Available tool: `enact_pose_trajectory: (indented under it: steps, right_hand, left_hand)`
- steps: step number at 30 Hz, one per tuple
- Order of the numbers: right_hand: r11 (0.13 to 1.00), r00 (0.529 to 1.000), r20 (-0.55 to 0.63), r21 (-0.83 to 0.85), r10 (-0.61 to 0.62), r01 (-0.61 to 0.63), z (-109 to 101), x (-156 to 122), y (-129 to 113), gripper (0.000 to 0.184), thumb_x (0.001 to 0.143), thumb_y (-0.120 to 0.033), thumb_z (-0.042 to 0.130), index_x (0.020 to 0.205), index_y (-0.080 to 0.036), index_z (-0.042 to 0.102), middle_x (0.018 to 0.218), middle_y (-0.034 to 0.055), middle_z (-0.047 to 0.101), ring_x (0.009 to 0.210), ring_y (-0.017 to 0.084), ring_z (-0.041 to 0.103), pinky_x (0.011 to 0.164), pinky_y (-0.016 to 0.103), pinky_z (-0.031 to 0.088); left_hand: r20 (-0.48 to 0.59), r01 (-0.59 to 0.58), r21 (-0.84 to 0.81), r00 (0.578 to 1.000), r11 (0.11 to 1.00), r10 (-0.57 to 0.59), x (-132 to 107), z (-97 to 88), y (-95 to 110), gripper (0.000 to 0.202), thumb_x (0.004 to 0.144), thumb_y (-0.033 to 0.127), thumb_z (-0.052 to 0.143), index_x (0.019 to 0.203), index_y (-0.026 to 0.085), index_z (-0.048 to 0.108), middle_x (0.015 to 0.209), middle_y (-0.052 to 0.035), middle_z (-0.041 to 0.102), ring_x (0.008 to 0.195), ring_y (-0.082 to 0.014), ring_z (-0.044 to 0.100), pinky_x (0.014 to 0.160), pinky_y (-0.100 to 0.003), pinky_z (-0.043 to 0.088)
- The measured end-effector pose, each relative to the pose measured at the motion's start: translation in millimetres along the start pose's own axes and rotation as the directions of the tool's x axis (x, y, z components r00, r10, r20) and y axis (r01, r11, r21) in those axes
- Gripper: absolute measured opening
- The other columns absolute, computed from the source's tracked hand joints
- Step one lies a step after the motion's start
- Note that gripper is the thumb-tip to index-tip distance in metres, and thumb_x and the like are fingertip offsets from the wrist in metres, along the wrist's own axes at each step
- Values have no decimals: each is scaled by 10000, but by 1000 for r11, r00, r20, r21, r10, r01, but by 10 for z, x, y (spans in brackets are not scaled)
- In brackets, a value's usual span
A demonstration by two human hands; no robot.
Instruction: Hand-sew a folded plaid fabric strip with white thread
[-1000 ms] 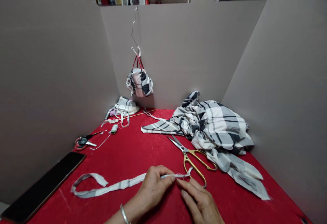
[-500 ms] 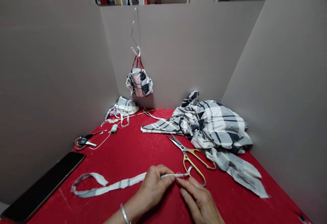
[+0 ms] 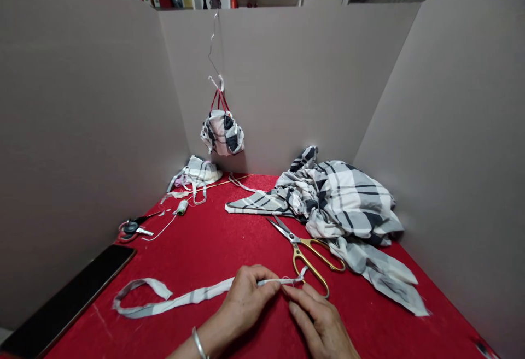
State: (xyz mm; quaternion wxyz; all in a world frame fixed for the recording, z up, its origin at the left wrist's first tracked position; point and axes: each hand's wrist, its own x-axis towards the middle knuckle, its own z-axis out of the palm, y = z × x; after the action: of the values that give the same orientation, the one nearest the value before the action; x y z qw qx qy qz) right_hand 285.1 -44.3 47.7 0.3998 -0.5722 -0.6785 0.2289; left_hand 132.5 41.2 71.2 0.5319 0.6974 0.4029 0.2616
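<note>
My left hand is shut on a long strip of grey-and-white plaid fabric, which trails away to the left and curls into a loop on the table. My right hand meets the left at the fingertips, pinching the narrow, twisted part of the strip near its end. Just beyond my right fingers lie gold-handled tailor's scissors, not touching either hand. The scissors' blades point up and left towards a heap of plaid cloth.
A dark tablet or phone lies at the left edge of the red-covered table. Small scissors, a thread spool and fabric scraps lie further back. A plaid pouch hangs on the back wall.
My hands and the strip look almost unchanged. The whole scene sits slightly differently in view as my head shifts.
</note>
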Motion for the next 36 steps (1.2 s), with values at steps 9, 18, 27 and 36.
enact_pose_trajectory:
  steps: [9,18,27,36]
  right_hand:
    - [999,999,-18,-23,-28,28,17,25,4,314,873,-193,409,1098,-205,627,948,88,641,894,190,612,779,274,502]
    - [999,999,-34,-30,25,-26,3,12,-56,310,869,-197,411,1066,-201,650,933,95,655,880,209,619,772,299,509]
    - [1000,999,-53,25,9,-8,18,12,-43,290,877,-198,424,1061,-218,647,979,84,658,894,192,614,782,265,491]
    - [981,990,-97,178,98,-80,-11,98,-63,254,884,-330,464,870,-203,684,760,51,627,706,177,593,640,250,482]
  left_hand:
    - [2,-24,7,1000,1000,24,5,-5,-18,205,748,236,529,724,119,696,712,-30,665,698,-151,563,627,-213,393]
    - [-27,-293,512,934,807,357,-54,56,-79,249,838,181,440,750,156,672,654,-43,577,631,-146,528,589,-231,364]
    - [-1,-403,766,778,501,628,-76,115,-181,266,851,134,396,633,164,546,600,-35,501,525,-130,446,495,-237,292]
    - [40,-478,699,769,532,638,-88,163,-142,293,880,156,368,675,165,578,590,-30,495,519,-128,442,494,-238,305]
